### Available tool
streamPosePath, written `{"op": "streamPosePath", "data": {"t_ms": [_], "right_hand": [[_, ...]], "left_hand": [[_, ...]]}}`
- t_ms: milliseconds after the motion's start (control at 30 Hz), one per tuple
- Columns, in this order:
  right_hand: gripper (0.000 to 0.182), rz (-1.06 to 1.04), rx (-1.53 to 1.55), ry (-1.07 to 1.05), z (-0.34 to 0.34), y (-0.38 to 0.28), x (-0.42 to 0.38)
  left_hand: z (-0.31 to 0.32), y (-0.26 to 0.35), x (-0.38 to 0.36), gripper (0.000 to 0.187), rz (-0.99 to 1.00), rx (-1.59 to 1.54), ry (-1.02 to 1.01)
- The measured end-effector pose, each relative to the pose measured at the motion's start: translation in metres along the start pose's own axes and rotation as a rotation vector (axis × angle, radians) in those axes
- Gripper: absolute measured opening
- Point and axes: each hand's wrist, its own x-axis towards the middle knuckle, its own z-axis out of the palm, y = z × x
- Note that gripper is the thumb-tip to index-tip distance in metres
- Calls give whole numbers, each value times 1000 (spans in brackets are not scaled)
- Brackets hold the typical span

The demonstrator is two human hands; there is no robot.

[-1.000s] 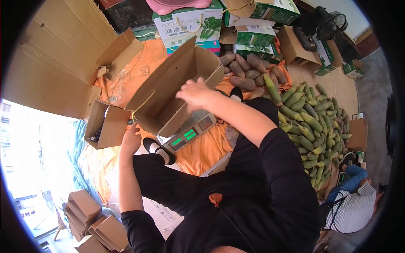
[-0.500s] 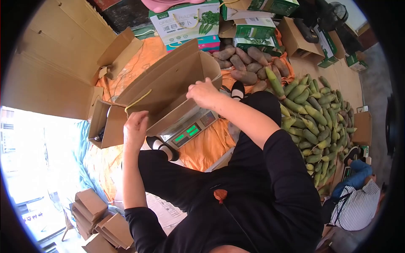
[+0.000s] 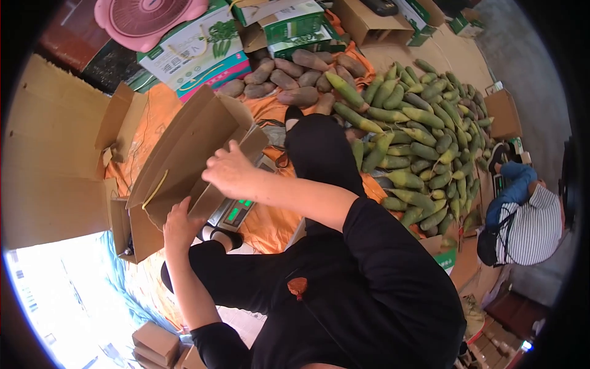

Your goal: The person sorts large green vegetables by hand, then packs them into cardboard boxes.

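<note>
An open cardboard box (image 3: 175, 154) with a yellow cord handle (image 3: 155, 189) sits tilted in view on a digital scale (image 3: 236, 212) whose green display is lit. My right hand (image 3: 230, 175) is at the box's near long flap, its fingers bent over the edge and the thumb raised. By the near left corner of the same box is my left hand (image 3: 179, 227), thumb and fingers apart, with nothing visible in it. The inside of the box is only partly visible, and its floor is hidden.
Right of my knee lies a large pile of green radishes (image 3: 424, 147). Brownish tubers (image 3: 298, 95) lie behind the box on an orange sheet (image 3: 273, 224). Printed cartons (image 3: 196, 46), a pink fan (image 3: 147, 18) and folded boxes (image 3: 157, 341) surround me. A person in a striped top (image 3: 534, 227) is at far right.
My view has swung right, so the box and scale appear farther left and more of the radish pile shows. My right hand's fingers have spread at the flap; the left thumb has moved out from its fingers.
</note>
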Motion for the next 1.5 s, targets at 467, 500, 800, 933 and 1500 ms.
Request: {"op": "streamPosePath", "data": {"t_ms": [467,500,800,933,1500], "right_hand": [[14,371,754,643,-66,149,-92],[14,473,730,633,-55,166,-103],[31,1223,622,416,184,279,-224],[52,1330,623,211,217,257,-252],[36,1477,1116,186,184,262,-200]], "left_hand": [[24,-3,-1,44,-218,114,50],[27,-5,1,44,-220,114,46],[45,-10,10,29,-255,75,100],[46,-9,8,25,-240,76,133],[46,-11,6,22,-178,38,101]]}}
